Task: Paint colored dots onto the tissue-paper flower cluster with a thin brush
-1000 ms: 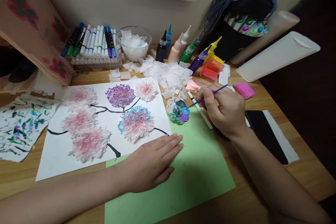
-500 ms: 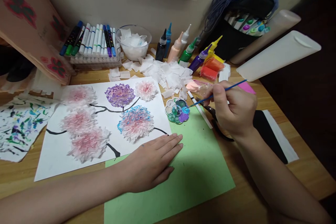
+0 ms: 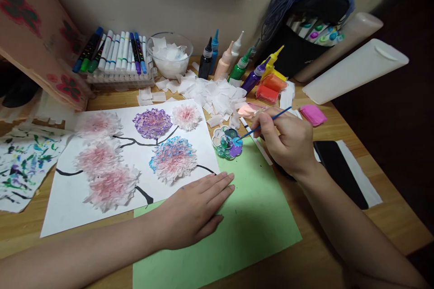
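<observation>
Left hand (image 3: pixel 191 212) lies flat, fingers spread, holding nothing — pressing where the white flower sheet (image 3: pixel 68 198) overlaps the green paper (image 3: pixel 251 230). Flower-shaped palette (image 3: pixel 228 142) sits just beyond its fingertips. Right hand (image 3: pixel 288 142) pinches a thin blue paintbrush (image 3: pixel 271 120) mid-shaft, tip in the palette's wells (light, stiff, likely slippery — best held near the ferrule).

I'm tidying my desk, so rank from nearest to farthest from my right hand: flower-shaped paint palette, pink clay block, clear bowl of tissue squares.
1. Flower-shaped paint palette, just left of the right hand.
2. Pink clay block, behind it to the right.
3. Clear bowl of tissue squares, far back left.
</observation>
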The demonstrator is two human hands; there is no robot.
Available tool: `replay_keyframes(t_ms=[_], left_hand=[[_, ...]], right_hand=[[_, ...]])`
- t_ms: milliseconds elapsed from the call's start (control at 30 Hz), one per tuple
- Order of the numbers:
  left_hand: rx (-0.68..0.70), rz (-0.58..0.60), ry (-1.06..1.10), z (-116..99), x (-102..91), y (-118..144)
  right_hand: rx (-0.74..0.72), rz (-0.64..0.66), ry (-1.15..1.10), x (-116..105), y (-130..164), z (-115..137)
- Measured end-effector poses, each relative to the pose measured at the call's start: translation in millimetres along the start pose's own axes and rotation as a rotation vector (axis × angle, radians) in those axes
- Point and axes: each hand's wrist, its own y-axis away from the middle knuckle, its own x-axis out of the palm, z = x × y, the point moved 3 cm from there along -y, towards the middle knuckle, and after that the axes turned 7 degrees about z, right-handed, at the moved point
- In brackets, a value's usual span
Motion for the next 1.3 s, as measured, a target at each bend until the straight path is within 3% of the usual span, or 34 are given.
replay_keyframes(t_ms=[133,600,733,900,1067,1233,1300], left_hand=[[0.001,-0.004,0.003,0.0,-0.1,0.3],[0.002,-0.014,0.034,0.1,-1.7,-0.2],[0.001,-0.006,0.026,-0.1,-1.7,0.3],[-0.001,0.001,0.018,-0.9,-0.6,0.7],[0.002,-0.005,0.037,0.2,-0.4,-0.2],[0.004,-0.018,0.057,0.9,-0.4,0.1],[0.009,-0.031,0.071,0.8,-0.2,0.7]], right_hand=[[0.02,-0.046,-0.042,-2.6,-0.1,-0.8],[0.034,0.016,-0.021,-1.4,-2.0,-2.3],[0.029,-0.047,-0.039,-3.4,-1.0,-1.9],[0.006,-0.006,0.0,-0.7,-1.2,-2.9],[0.041,-0.063,-0.066,-2.6,-1.2,-5.4],[0.049,0.016,-0.033,-1.6,-2.0,-6.1],[0.048,-0.017,-0.038,-5.1,-1.3,-4.1]])
